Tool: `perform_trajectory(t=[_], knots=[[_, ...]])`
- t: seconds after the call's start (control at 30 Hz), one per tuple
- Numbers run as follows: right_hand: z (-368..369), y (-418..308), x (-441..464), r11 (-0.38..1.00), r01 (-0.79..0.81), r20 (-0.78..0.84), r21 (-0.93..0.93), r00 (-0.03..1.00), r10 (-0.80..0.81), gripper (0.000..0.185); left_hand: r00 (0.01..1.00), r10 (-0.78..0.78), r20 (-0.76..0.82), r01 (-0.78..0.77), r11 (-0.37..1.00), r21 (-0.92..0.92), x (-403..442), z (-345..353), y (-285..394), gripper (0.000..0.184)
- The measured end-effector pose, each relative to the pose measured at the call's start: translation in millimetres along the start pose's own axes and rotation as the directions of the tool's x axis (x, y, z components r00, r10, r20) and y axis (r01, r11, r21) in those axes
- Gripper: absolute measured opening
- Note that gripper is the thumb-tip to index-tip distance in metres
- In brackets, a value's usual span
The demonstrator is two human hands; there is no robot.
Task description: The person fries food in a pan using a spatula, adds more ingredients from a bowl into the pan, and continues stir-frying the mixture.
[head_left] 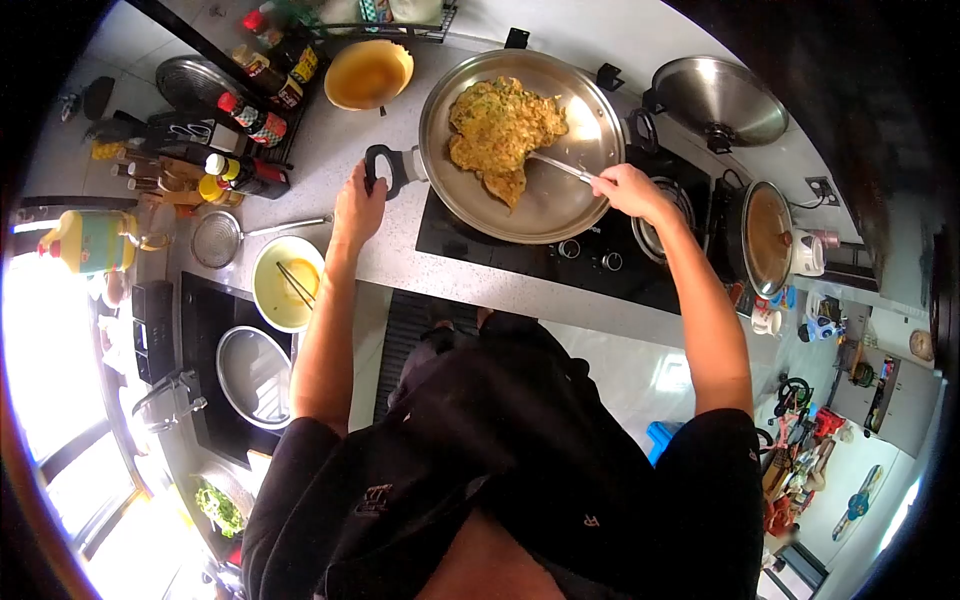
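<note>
A wide steel pan [590, 195] stands on the black stove, with a browned yellow egg-like mass [505, 125] lying in its left and middle part. My left hand [360, 205] grips the pan's black loop handle [384, 165] on the left side. In my right hand [632, 192] is the metal handle of a utensil [562, 167], which reaches into the pan from the right. The utensil's far end is hidden at the edge of the egg mass.
Left of the pan are a yellow bowl [368, 75], sauce bottles [250, 118], a strainer [216, 239] and a bowl with chopsticks [288, 284]. The sink holds a metal basin [254, 377]. A steel lid [720, 102] and a lidded pot [767, 238] are at the right.
</note>
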State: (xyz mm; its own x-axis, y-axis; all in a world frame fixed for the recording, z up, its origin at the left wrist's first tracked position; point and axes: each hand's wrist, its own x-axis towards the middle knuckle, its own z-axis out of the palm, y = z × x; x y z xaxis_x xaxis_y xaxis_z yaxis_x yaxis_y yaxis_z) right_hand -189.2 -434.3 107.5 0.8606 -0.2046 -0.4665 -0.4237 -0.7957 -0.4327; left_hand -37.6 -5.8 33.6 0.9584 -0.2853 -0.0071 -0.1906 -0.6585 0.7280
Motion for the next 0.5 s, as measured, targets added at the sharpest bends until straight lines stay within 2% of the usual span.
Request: perform_trajectory(t=[0.07, 0.13, 0.27, 0.37, 0.47, 0.5], knots=[[10.1, 0.3, 14.8, 0.996, 0.053, -0.030, 0.066, 0.998, -0.051, 0.037, 0.999, -0.038, 0.033, 0.038, 0.999, 0.015, 2.3, 0.1, 3.3, 0.051], [8.3, -5.0, 10.8, 0.996, 0.029, -0.010, 0.090, 1.000, -0.028, 0.037, 0.995, -0.083, 0.060, 0.081, 0.996, 0.032, 2.1, -4.2, 6.4, 0.050], [-0.8, -1.7, 4.9, 0.994, -0.049, 0.066, 0.099, 0.997, 0.042, 0.038, 0.997, -0.072, 0.022, 0.072, 0.997, 0.027, -1.6, 1.8, 3.4, 0.048], [7.8, -2.6, 6.5, 0.983, -0.008, 0.054, 0.185, 0.999, -0.002, 0.041, 0.996, -0.079, 0.034, 0.076, 0.995, 0.063, 3.2, -1.6, 3.2, 0.048], [2.1, 4.0, 2.2, 0.983, -0.111, 0.108, 0.147, 0.989, 0.096, 0.040, 0.996, -0.074, 0.057, 0.071, 0.996, 0.051, 2.9, -2.4, 4.4, 0.048], [5.5, 1.5, -1.1, 0.961, -0.125, 0.121, 0.249, 0.988, 0.097, 0.039, 0.995, -0.082, 0.064, 0.080, 0.996, 0.031, 1.6, -2.6, 6.1, 0.049]])
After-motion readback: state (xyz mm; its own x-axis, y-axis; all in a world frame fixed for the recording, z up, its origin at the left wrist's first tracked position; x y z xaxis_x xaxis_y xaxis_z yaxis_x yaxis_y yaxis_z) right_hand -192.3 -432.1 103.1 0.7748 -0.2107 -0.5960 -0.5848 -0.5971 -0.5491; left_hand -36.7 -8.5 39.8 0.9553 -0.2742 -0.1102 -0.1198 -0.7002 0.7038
